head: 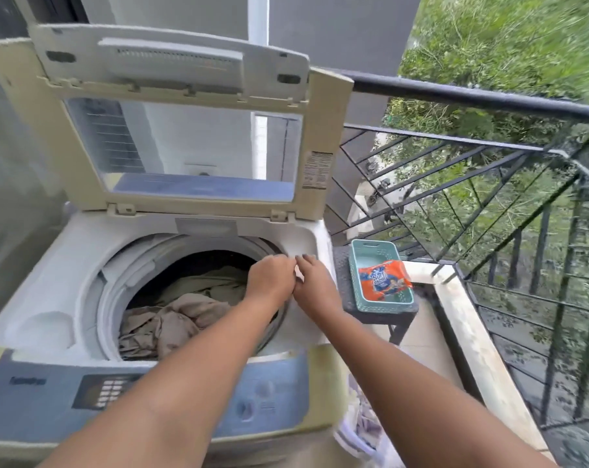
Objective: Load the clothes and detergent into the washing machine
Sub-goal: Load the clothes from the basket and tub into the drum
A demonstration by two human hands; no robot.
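Washing machine [66, 265], lid up. Clothes [171, 319]: beige, in its drum, partly hidden by my arms. Basket [354, 278]: right of machine, holding detergent packet [384, 282]. My left hand [269, 276] and right hand [315, 283]: meeting at drum's right rim, fingers curled; I cannot tell what they grasp.

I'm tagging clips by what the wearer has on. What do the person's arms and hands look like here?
The left forearm and right forearm are bare, with no sleeves or cuffs in view. The left hand and right hand wear no gloves, and no watch, bracelet or ring shows. The nails are too blurred to judge.
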